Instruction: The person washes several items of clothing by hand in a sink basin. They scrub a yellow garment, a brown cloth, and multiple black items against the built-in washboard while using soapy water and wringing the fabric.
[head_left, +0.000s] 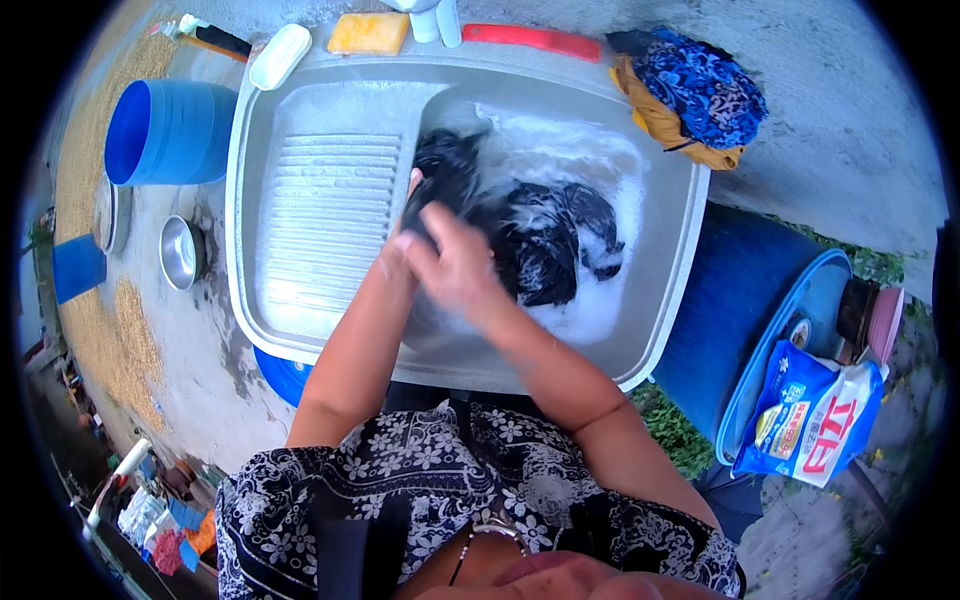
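A wet black cloth (450, 161) lies bunched along the divider of a grey wash sink, partly in the soapy basin. My left hand (405, 244) is on this cloth at the washboard's edge, its fingers mostly hidden behind the fabric and my other hand. Blurred by motion, my right hand (457, 262) is just over the cloth, thumb and fingers pointing towards my left wrist; its grip is unclear. More soaked dark clothing (544, 244) sits in the suds to the right. The ribbed washboard (330, 202) fills the sink's left half.
Along the sink's back rim are a white soap dish (280, 57), a yellow soap bar (368, 34) and a red brush or handle (531, 41). Folded clothes (694, 94) rest on the back right corner. Blue barrels (750, 300) (187, 131) flank the sink; a detergent bag (810, 416) leans right.
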